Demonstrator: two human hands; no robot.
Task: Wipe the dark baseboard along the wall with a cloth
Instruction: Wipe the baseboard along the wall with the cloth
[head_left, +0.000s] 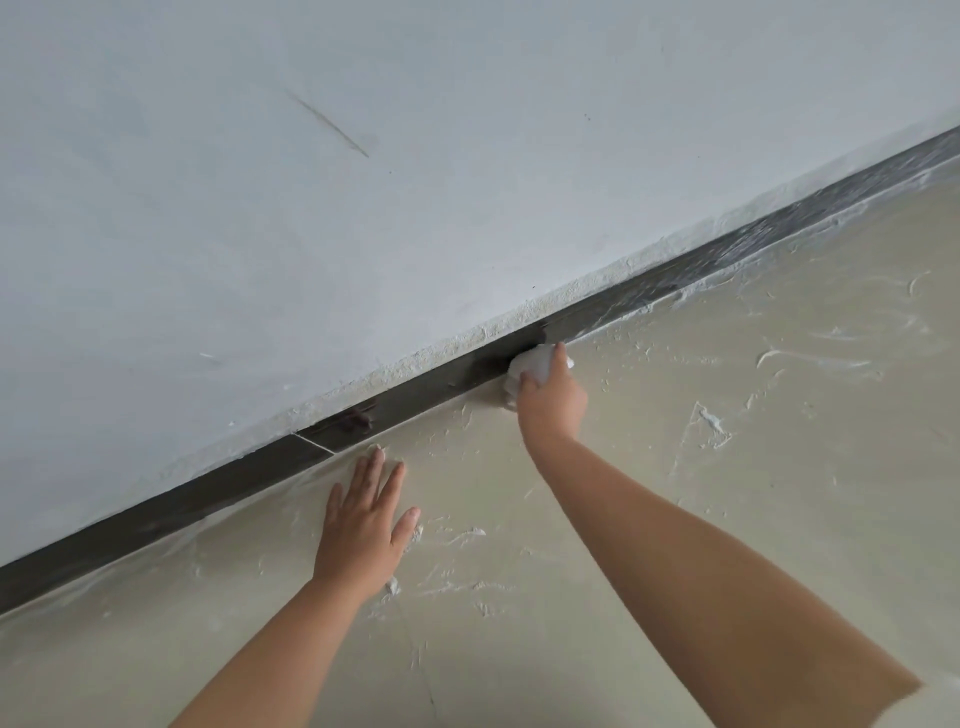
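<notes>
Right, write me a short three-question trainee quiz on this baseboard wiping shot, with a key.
1. True or false: the left hand grips the cloth.
2. Which stretch of the baseboard looks streaked with white residue?
A. the part to the right of the cloth
B. the part to the left of the cloth
C. neither part
3. Fill in: the left hand lies flat on the ____.

Key
1. False. The right hand holds the cloth against the baseboard.
2. A. Left of the cloth it looks dark and cleaner.
3. Floor, with fingers spread, near the baseboard.
</notes>
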